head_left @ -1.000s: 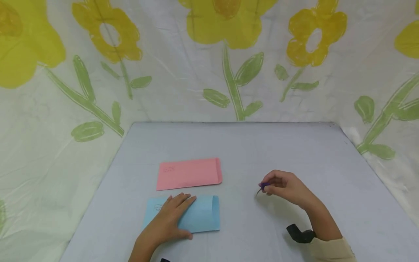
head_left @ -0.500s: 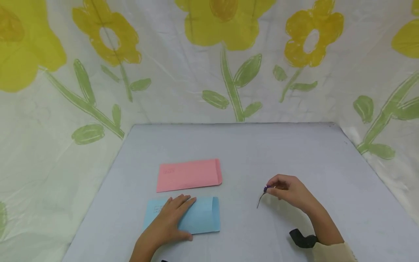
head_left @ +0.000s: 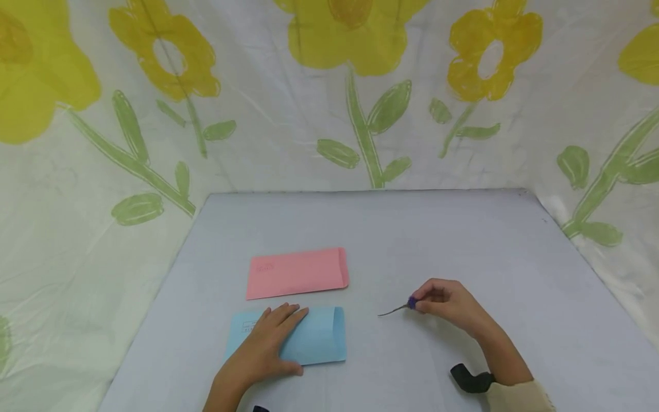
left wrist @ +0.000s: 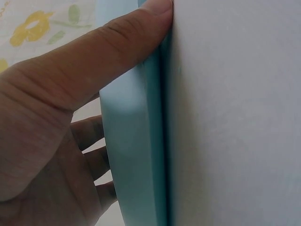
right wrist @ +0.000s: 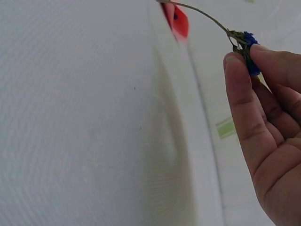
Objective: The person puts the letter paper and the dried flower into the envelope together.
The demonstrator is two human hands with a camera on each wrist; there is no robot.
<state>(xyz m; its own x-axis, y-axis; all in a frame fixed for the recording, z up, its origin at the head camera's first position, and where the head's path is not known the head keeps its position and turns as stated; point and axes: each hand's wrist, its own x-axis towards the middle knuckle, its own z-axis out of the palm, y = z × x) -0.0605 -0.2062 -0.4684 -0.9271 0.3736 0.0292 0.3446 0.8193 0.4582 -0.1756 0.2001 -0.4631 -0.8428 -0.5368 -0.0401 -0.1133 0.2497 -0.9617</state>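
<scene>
My left hand (head_left: 265,346) rests on a light blue envelope (head_left: 315,337) with its fingers spread. In the left wrist view the thumb (left wrist: 127,40) lies along the envelope's edge and the other fingers are partly behind the blue paper. My right hand (head_left: 455,306) is above the table, to the right of the envelope. Between thumb and fingertips it pinches a small dried flower (right wrist: 252,52) by its blue-purple bloom. The thin, curved stem (head_left: 393,311) points left, toward the blue envelope.
A pink envelope (head_left: 296,273) lies just beyond the blue one, flap end to the right. Both are on a pale grey table (head_left: 412,229). A white cloth with painted yellow flowers (head_left: 355,34) hangs behind. A black strap piece (head_left: 471,379) sits at my right wrist.
The stem has swung from pointing down, mostly hidden at first, to lying nearly level and pointing left. My right hand has shifted slightly. My left hand and both envelopes stay put.
</scene>
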